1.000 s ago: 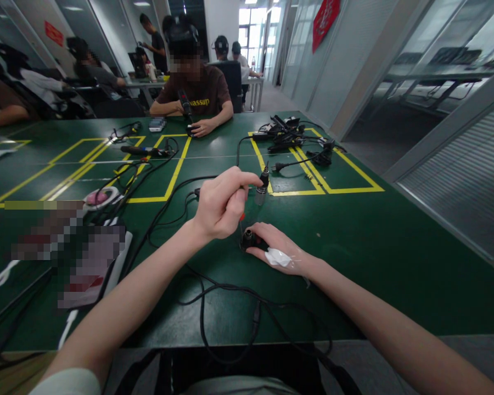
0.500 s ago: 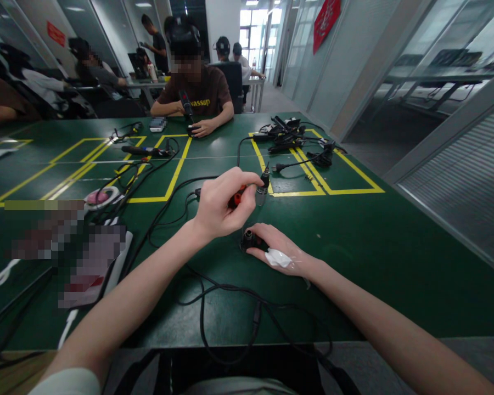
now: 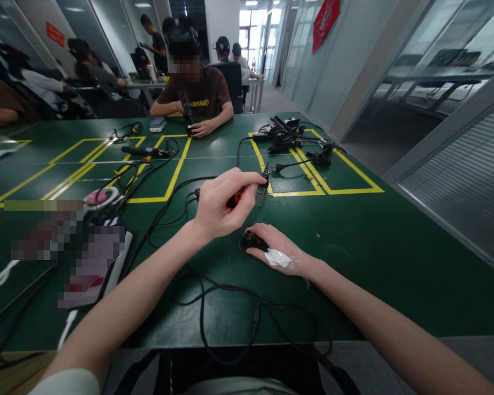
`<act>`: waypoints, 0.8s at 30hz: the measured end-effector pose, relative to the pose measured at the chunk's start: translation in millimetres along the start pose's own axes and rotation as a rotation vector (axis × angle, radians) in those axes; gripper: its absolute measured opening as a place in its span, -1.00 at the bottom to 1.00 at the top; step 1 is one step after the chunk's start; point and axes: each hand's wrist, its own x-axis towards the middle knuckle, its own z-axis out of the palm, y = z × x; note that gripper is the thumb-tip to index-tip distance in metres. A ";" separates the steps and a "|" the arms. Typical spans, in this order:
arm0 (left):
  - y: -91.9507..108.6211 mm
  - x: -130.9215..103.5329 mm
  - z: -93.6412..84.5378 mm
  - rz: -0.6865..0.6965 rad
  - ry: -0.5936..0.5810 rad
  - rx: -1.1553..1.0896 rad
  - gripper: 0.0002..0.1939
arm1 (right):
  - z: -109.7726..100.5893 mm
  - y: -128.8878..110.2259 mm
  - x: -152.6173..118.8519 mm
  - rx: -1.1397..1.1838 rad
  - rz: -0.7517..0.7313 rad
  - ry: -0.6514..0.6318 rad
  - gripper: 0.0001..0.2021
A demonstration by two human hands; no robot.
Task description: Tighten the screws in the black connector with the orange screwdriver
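Observation:
My left hand (image 3: pixel 226 203) is closed, thumb and forefinger against a small black piece with a thin metal tip (image 3: pixel 264 181). That piece stands tip up, and its lower end looks clear. Something black and red (image 3: pixel 235 198) shows between the curled fingers, mostly hidden. Below, my right hand (image 3: pixel 274 247) rests at the tabletop with thumb and fingers around a black part with a round metal end (image 3: pixel 247 236) facing up; the rest is covered by the hand. White tape (image 3: pixel 278 257) is stuck to the back of that hand. The two held pieces are apart.
Black cables (image 3: pixel 230 286) loop across the green table (image 3: pixel 379 263). Two phones, one a grey phone (image 3: pixel 94 263), lie at left near a white cable coil (image 3: pixel 102 197). A pile of black cords (image 3: pixel 282 134) sits at back right. Across the table, a person (image 3: pixel 195 90) holds a black tool (image 3: pixel 185 103).
Both hands keep nearly the same place and hold. The left forefinger reaches slightly further over the black piece with the metal tip.

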 end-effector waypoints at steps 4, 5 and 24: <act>-1.7 -3.0 -1.4 -0.016 -0.018 -0.062 -0.67 | -0.1 1.1 -0.6 0.000 -0.015 0.000 -0.74; -1.7 -3.4 -1.6 -0.021 -0.020 -0.066 -0.64 | -0.2 1.3 -0.8 0.003 -0.019 -0.002 -0.74; -1.8 1.0 -2.3 0.019 -0.016 0.006 -0.81 | -2.9 -3.4 0.2 0.003 -0.007 -0.001 -0.74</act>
